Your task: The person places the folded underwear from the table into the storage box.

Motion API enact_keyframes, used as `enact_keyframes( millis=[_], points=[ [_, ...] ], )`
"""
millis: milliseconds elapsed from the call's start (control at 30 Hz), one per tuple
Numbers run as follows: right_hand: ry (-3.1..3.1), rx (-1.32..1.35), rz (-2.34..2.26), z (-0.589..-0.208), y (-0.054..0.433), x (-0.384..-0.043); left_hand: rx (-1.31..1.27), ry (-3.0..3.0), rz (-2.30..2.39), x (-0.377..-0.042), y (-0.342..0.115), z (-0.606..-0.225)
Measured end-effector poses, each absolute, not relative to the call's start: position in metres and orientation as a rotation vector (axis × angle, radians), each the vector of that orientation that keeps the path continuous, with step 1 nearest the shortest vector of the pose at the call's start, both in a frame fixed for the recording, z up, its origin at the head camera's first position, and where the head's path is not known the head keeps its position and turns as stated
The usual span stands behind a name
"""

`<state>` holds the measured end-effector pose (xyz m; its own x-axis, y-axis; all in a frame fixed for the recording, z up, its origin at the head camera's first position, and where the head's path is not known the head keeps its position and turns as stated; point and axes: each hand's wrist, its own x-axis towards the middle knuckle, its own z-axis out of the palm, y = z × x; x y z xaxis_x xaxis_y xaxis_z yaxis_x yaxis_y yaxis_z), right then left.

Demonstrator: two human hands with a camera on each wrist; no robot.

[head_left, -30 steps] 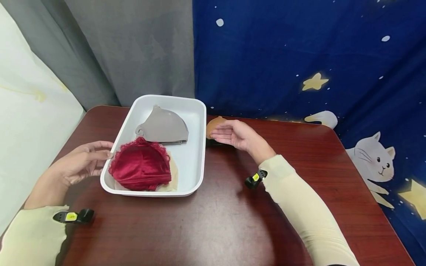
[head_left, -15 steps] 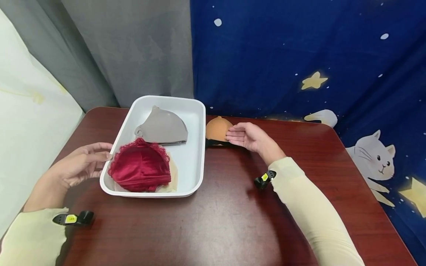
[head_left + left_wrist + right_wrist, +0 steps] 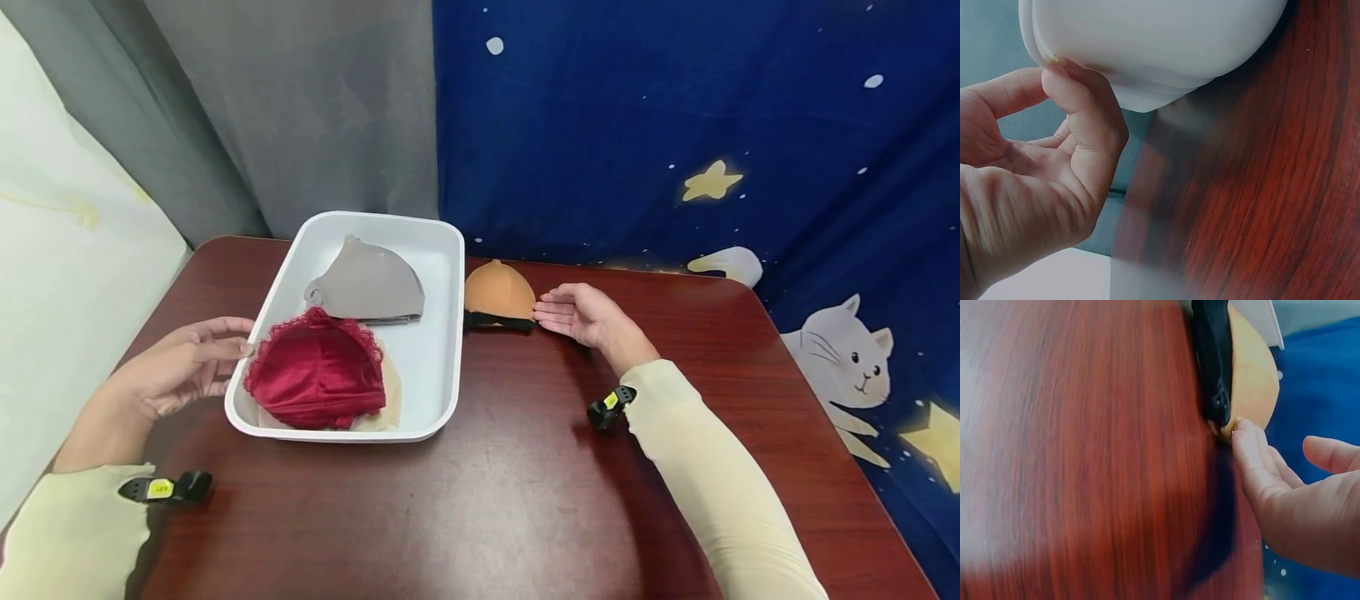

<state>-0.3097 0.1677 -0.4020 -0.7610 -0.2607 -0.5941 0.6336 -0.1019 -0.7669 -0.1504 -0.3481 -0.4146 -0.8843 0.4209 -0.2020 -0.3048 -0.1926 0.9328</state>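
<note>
At the left side of the white tray [image 3: 442, 367], my left hand [image 3: 183, 367] pinches the rim between thumb and finger; the left wrist view shows the fingertips [image 3: 1057, 65] at the tray's edge. Inside the tray lie a folded grey bra [image 3: 371, 283] at the back and a dark red lace-edged bra [image 3: 318, 371] in front, over a beige piece of cloth [image 3: 392, 392]. A tan bra [image 3: 498, 290] with a black band, folded to one cup, lies against the tray's right side. My right hand [image 3: 588, 317], fingers straight, touches its right end with the fingertips.
Everything stands on a dark red-brown wooden table [image 3: 487, 500]. Behind it hang a grey curtain [image 3: 322, 108] and a blue starry curtain [image 3: 645, 125] with a cat print. A white sheet [image 3: 67, 208] hangs at the left.
My right hand has slid to the right along the tan bra, from its front to its right end, so more of the bra shows. The left hand and the tray hold still.
</note>
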Motion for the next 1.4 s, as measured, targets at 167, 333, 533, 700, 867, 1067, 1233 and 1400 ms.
enact_keyframes(
  millis=[167, 333, 533, 700, 867, 1067, 1233, 1400],
  points=[
    [1.570, 0.466, -1.923, -0.405, 0.174, -0.310, 0.143, 1.595, 2.122, -0.150, -0.349, -0.416],
    [1.577, 0.474, -1.922, -0.406, 0.176, -0.310, 0.146, 1.584, 2.128, -0.149, -0.348, -0.417],
    [1.578, 0.500, -1.927, -0.406, 0.170, -0.313, 0.147, 1.581, 2.130, -0.151, -0.347, -0.418],
    [1.568, 0.523, -1.937, -0.405, 0.165, -0.316, 0.146, 1.572, 2.135, -0.152, -0.348, -0.418],
    [1.568, 0.529, -1.911, -0.404, 0.159, -0.319, 0.151, 1.565, 2.138, -0.152, -0.349, -0.418],
    [1.595, 0.540, -1.874, -0.402, 0.154, -0.320, 0.145, 1.575, 2.137, -0.152, -0.347, -0.418],
    [1.584, 0.561, -1.907, -0.402, 0.155, -0.321, 0.133, 1.583, 2.130, -0.153, -0.347, -0.417],
    [1.561, 0.568, -1.936, -0.404, 0.153, -0.321, 0.133, 1.576, 2.133, -0.152, -0.349, -0.417]
  ],
)
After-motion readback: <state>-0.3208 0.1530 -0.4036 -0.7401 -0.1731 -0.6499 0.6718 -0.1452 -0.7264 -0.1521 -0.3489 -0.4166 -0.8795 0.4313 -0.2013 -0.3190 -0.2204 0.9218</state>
